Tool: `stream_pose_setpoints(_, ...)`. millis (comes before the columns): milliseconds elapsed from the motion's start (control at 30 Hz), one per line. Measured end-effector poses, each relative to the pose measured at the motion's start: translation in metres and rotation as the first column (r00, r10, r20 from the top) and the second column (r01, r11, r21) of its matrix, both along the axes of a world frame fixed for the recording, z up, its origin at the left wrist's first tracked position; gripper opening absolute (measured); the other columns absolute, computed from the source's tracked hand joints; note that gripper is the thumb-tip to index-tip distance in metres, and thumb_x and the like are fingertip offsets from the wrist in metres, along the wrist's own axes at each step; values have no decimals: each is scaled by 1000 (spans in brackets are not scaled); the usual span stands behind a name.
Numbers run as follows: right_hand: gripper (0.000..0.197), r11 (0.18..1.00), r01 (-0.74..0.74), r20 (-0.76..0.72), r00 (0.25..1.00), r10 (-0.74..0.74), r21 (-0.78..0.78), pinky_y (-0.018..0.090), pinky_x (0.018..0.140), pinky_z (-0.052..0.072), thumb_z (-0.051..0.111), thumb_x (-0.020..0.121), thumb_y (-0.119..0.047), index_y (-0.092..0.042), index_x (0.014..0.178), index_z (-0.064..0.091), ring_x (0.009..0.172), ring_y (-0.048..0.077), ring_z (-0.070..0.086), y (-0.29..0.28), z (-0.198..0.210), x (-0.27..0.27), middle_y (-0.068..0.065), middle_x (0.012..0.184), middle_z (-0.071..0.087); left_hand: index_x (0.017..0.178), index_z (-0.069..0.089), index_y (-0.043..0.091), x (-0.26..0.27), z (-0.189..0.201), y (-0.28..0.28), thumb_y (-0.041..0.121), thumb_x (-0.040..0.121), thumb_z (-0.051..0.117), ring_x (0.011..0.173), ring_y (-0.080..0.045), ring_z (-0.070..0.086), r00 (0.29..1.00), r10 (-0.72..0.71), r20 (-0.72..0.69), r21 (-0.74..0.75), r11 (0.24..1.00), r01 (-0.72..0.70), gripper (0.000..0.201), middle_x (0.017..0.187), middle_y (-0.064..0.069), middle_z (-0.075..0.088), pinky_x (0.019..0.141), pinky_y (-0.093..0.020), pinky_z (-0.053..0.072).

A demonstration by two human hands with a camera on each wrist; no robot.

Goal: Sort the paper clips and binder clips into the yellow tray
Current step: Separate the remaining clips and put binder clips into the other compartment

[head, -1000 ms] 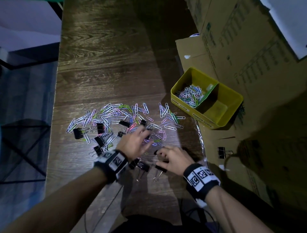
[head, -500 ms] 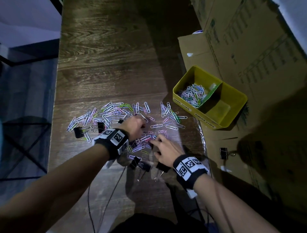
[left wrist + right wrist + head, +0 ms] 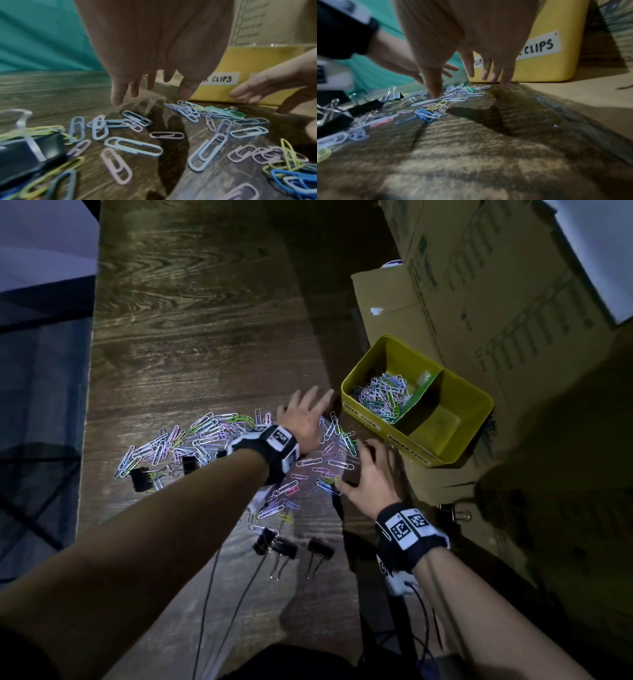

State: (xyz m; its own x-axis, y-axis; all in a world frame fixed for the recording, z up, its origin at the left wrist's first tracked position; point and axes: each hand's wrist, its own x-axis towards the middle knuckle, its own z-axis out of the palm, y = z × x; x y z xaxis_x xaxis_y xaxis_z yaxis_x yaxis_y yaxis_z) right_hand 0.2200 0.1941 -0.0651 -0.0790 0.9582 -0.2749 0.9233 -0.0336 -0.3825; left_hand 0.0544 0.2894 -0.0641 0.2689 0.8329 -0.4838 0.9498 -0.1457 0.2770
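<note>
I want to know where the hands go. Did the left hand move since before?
Yes. The left hand has gone forward and to the right, over the paper clips toward the yellow tray, and its fingers are now spread.

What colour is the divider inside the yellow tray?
Green; the divider shows best in the head view.

Bare table [image 3: 191, 337] beyond the paper clips [image 3: 205, 433]; yellow tray [image 3: 404, 436] blocks right.
</note>
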Motion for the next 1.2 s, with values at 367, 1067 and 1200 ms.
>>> stream_pose_setpoints(367,80,983,-175,18,984,176,-48,36,113,17,75,71,-43,-17,138,38,137,26,21,-3,-14,1,5,149,30,148,-2,16,2,-10,-63,50,95,30,144,-23,-10,940,-318,-123,-86,947,309,70,157,-7,-12,116,-51,7)
stream_pose_setpoints(1067,30,948,-259,-42,966,256,-187,36,83,51,53,89,-2,-6,117,61,98,34,63,-6,3,-17,18,106,63,123,54,12,-8,7,-85,18,89,58,104,-34,59,990,-127,67,44,991,125,36,119,-14,56,87,-37,45)
stream_pose_setpoints(1200,26,945,-271,-39,963,268,-183,39,84,52,50,90,-3,-6,114,61,96,36,63,-7,4,-16,19,105,64,135,40,15,-7,9,-89,14,90,47,106,-36,58,980,-200,19,52,979,199,45,122,-16,56,88,-41,47)
